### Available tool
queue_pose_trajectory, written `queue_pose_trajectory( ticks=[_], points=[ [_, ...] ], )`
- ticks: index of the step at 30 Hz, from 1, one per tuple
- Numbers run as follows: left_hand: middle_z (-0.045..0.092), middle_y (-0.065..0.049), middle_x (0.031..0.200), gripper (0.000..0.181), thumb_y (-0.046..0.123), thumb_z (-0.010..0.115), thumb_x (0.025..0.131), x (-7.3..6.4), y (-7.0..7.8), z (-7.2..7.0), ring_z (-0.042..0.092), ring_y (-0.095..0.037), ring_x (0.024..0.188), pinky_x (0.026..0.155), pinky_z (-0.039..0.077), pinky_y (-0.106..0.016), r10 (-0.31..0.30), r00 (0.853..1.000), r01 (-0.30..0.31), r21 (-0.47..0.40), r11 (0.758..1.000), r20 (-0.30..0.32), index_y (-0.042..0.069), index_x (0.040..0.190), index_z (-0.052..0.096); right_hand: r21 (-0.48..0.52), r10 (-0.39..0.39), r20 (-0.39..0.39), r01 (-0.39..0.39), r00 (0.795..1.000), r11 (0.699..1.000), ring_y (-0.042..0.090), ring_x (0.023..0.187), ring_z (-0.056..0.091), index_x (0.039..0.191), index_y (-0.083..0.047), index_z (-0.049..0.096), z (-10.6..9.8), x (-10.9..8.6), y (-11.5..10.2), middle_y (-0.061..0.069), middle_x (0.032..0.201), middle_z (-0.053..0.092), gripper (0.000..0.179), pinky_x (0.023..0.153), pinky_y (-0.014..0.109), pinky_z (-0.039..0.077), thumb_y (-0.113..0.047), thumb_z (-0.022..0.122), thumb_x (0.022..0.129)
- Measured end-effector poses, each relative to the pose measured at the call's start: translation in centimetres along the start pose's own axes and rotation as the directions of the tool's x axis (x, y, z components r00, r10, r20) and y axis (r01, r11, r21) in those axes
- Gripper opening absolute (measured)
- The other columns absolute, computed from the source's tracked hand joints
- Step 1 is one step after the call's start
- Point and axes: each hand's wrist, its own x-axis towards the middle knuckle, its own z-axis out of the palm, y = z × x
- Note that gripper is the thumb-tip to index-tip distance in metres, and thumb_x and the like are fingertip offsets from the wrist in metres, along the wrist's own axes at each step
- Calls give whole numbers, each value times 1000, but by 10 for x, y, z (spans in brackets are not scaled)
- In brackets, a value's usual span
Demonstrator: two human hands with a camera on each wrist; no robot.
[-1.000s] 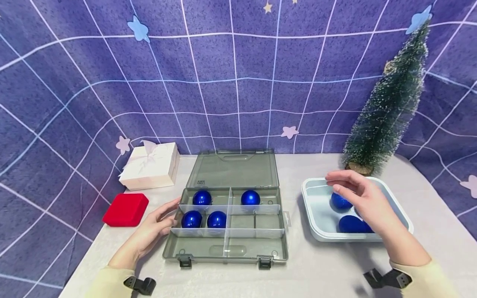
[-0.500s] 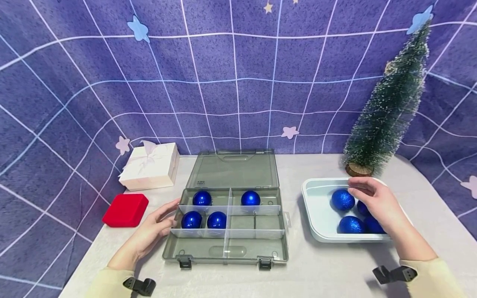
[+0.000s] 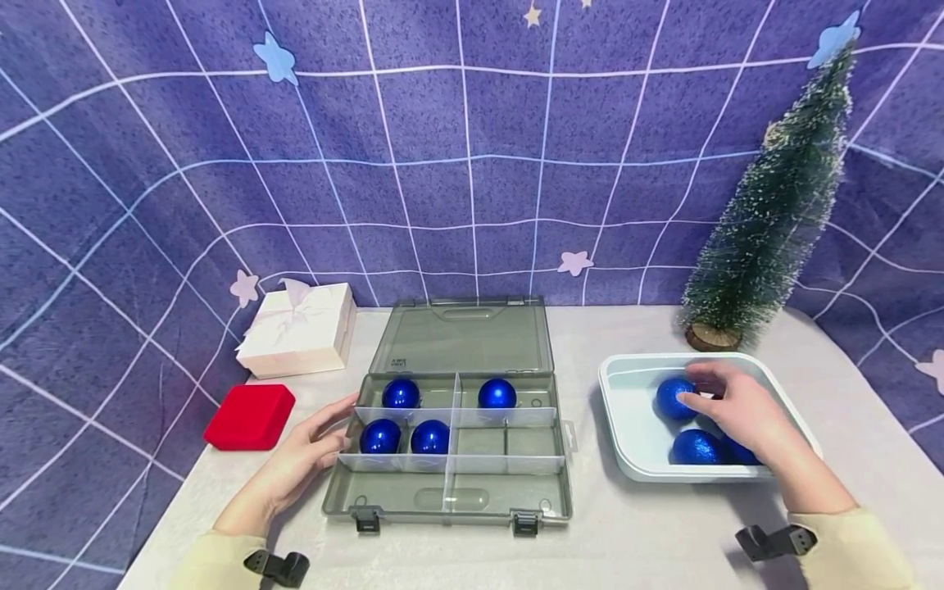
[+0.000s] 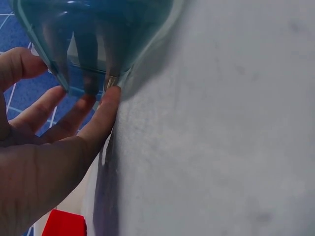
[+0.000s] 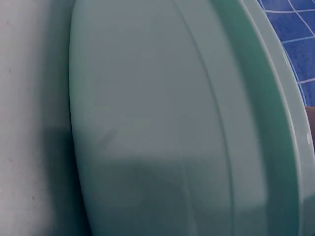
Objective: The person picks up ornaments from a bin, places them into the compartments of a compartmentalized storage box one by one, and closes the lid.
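Observation:
My left hand [image 3: 310, 447] rests against the left side of a smoky grey compartment box [image 3: 509, 492]; in the left wrist view its relaxed fingertips touch the box wall [image 4: 142, 39]. Two shiny blue balls share the middle left row, another [image 3: 401, 394] sits behind them, and a satin blue ball [image 3: 497, 394] lies back right. Over the pale blue tray [image 3: 627, 447], my right hand [image 3: 741, 410] has its fingers curled at the right side of a glittery blue ball [image 3: 673, 399], thumb against it. A crinkled blue ball [image 3: 696, 447] lies in front; others are partly hidden by the hand.
The box's lid [image 3: 460, 336] lies open toward the back. A small frosted tree [image 3: 767, 205] stands behind the tray. To the left are a white gift box [image 3: 295, 332] with a bow and a red box [image 3: 249, 416]. Star-patterned cloth rises behind the table.
My right hand first drew back to the right over the tray, uncovering the balls, then lowered to the glittery ball, which shifted slightly. My left hand has stayed at the box.

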Motion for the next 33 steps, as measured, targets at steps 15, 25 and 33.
queue_pose_trajectory(
  ticks=[15, 25, 33],
  points=[
    [24, -28, 157, 71, -5, 54, 95, 0, -1, -1, 53, -18, 102, 67, 41, -19, -10, 1000, 10, -12, 1000, 10, 3, 161, 27, -121, -52, 73, 61, 996, 991, 48, 104, 64, 124, 6, 65, 9, 4, -3, 30, 114, 67, 55, 86, 59, 47, -23, 85, 82],
    [23, -29, 158, 72, -4, 55, 95, 0, 0, -1, 53, -16, 99, 66, 39, -19, -3, 1000, 3, -9, 1000, 12, 3, 161, 27, 1, -80, -2, 80, 997, 997, 43, 110, 65, 124, 5, 65, 8, -1, -13, 26, 116, 70, 49, 90, 35, 47, -23, 81, 87],
    [23, -28, 159, 72, -4, 54, 95, -1, -1, -1, 54, -19, 102, 72, 44, -21, -15, 1000, 15, 3, 1000, 4, 5, 161, 27, 90, -117, -53, 122, 992, 988, 37, 110, 67, 127, -3, 65, 8, -4, -37, 17, 117, 72, 47, 82, 19, 47, -26, 80, 89]
  ],
)
